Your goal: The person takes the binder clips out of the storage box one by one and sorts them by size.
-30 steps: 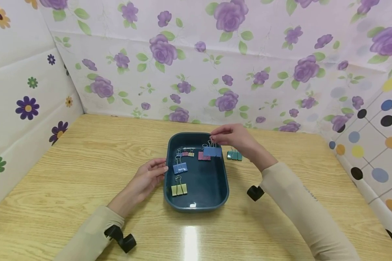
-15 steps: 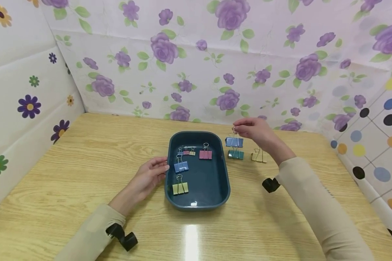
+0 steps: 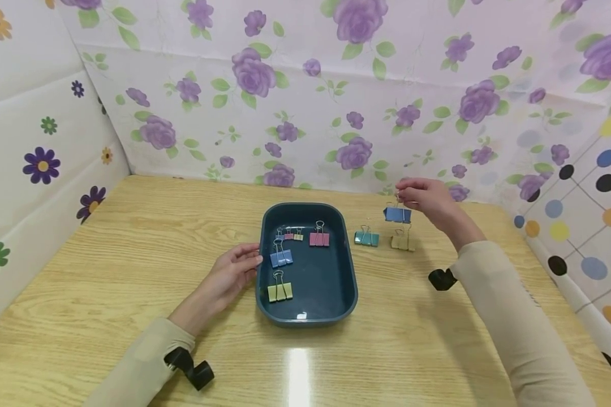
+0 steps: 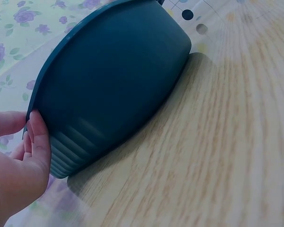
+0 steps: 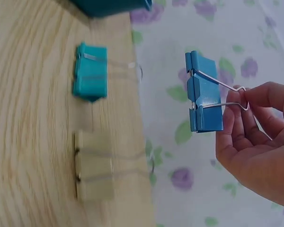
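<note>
My right hand [image 3: 430, 202] pinches a large blue binder clip [image 3: 397, 215] by its wire handles, holding it above the table at the back right. In the right wrist view that blue clip hangs off the fingertips of the right hand [image 5: 260, 127]. Below it on the table lie a yellow binder clip [image 3: 403, 243] and, to its left, a teal binder clip [image 3: 366, 238]. With thumb and fingers my left hand [image 3: 231, 275] grips the left rim of a dark teal tray [image 3: 305, 324]; the left wrist view shows this hand [image 4: 26, 161] at the tray's edge.
Inside the tray are a pink binder clip [image 3: 319, 239], a smaller blue clip [image 3: 282, 258], a yellow-green clip [image 3: 280, 292] and several tiny clips in a row [image 3: 289, 236]. A flowered cloth wall [image 3: 305, 113] rises behind the wooden table [image 3: 158, 237].
My right hand has carried the blue clip from above the tray to the right, past the teal clip and over toward the yellow one. My left hand stays on the tray.
</note>
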Demonstrator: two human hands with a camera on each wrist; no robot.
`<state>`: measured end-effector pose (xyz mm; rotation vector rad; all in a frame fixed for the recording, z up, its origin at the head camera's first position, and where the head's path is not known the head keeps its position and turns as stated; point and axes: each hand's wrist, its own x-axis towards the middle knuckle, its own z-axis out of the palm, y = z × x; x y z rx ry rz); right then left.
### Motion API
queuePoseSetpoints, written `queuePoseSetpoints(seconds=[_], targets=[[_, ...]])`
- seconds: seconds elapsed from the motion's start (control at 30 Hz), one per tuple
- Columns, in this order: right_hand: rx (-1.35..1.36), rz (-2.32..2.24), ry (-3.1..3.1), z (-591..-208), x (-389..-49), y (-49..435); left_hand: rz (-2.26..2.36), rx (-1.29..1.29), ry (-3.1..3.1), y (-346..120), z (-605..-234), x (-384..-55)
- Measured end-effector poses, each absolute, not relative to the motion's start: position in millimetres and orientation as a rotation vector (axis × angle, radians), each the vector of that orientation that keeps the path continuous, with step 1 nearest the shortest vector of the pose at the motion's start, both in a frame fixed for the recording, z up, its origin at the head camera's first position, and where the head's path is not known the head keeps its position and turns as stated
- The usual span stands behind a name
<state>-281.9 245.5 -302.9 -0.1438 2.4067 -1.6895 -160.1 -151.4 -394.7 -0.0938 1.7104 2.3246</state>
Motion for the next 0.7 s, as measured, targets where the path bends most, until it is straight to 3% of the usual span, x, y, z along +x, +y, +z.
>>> queuePoseSetpoints(seconds=[0.7], targets=[[-0.096, -1.607, 2.478, -332.8, -274.3, 325.7, 2.332, -0.077, 1.704, -151.1, -395.7, -160.0]])
